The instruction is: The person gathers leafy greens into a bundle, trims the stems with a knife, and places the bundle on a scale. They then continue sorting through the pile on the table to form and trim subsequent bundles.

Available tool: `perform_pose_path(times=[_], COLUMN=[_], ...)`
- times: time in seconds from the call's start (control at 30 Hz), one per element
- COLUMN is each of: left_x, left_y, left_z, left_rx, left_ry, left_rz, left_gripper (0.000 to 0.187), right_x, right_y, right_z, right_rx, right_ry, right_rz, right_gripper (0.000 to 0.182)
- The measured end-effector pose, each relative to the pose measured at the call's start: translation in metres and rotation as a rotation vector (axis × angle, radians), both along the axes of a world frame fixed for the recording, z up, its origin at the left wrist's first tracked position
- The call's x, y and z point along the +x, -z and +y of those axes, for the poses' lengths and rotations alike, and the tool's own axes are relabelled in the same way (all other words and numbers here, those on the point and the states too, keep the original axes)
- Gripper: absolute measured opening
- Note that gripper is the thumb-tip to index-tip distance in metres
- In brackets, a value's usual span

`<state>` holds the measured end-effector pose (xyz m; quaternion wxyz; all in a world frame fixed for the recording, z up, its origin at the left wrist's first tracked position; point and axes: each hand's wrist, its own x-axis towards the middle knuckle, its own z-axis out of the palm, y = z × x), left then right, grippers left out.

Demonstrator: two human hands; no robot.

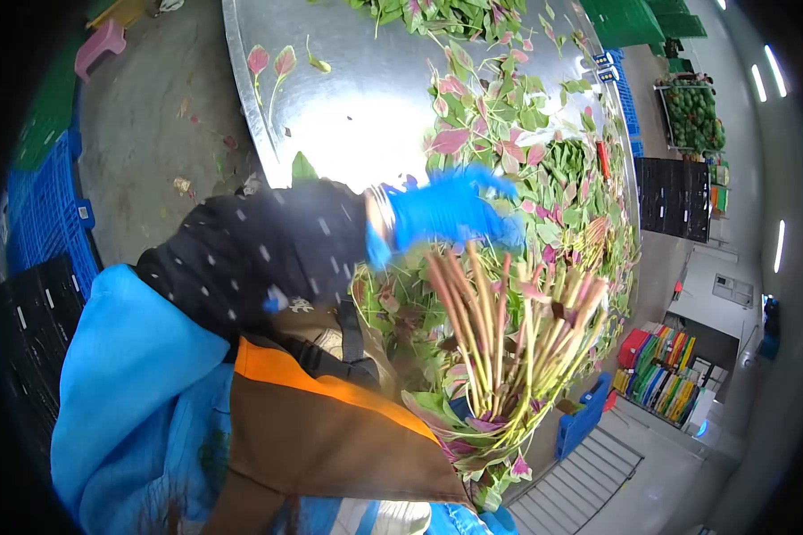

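Note:
My left hand, in a blue glove, reaches over the leaves on the metal table. Its fingers look spread and slightly blurred, with nothing visible in them. Just beside it stands a thick bunch of red-and-green amaranth, its pinkish stem ends fanned toward the leaf pile. Most of my right hand is hidden behind the bunch's leaves; bits of blue glove show around them, closed about the bunch. Loose amaranth leaves cover the table beyond my left hand.
Two loose sprigs lie on the bare metal. A pink stool and blue crates are on the floor. Black crates, a rack of green produce and a blue bin stand beyond the table.

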<state>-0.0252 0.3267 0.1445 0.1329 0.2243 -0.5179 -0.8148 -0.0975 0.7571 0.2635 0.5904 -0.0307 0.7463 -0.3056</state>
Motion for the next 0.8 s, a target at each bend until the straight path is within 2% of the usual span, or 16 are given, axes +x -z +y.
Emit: perform_pose_path(times=[0.13,0.17,0.27,0.47,0.5,0.6,0.63,0.67,0.73,0.77,0.8], left_x=[-0.003,0.008,0.007,-0.011,-0.001,0.002,0.000,-0.001,-0.033,-0.030,-0.022], left_y=[0.025,0.023,0.006,0.003,-0.040,-0.066,-0.063,-0.063,-0.017,-0.026,-0.041], left_z=[-0.037,-0.049,-0.049,-0.030,-0.031,0.021,0.038,0.041,0.013,-0.010,-0.026], left_rx=[-1.077,-0.342,-0.127,-0.098,-0.283,-0.915,-0.975,-0.688,-0.512,-0.427,-0.435], left_ry=[0.177,0.111,0.036,0.048,-0.137,0.018,-0.011,0.109,-0.157,-0.252,-0.347], left_rz=[0.794,0.591,0.074,0.308,-0.009,0.008,0.084,0.091,0.276,0.131,0.053], left_gripper=[0.037,0.032,0.046,0.052,0.050,0.041,0.039,0.035,0.024,0.014,0.014], right_x=[0.005,0.006,0.008,0.016,0.017,0.015,0.015,0.015,0.016,0.016,0.015], right_y=[-0.007,-0.010,-0.017,-0.030,-0.031,-0.033,-0.034,-0.034,-0.032,-0.028,-0.023], right_z=[0.012,0.017,0.025,0.044,0.046,0.050,0.052,0.052,0.051,0.050,0.045], right_rx=[-0.001,-0.003,-0.011,-0.036,-0.047,-0.069,-0.075,-0.085,-0.102,-0.106,-0.117], right_ry=[0.017,0.028,0.047,0.071,0.073,0.080,0.080,0.076,0.076,0.075,0.068], right_rz=[0.002,0.004,-0.001,-0.001,-0.002,-0.004,-0.006,-0.008,-0.014,-0.018,-0.025], right_gripper=[0.074,0.074,0.073,0.073,0.073,0.072,0.072,0.072,0.072,0.072,0.072])
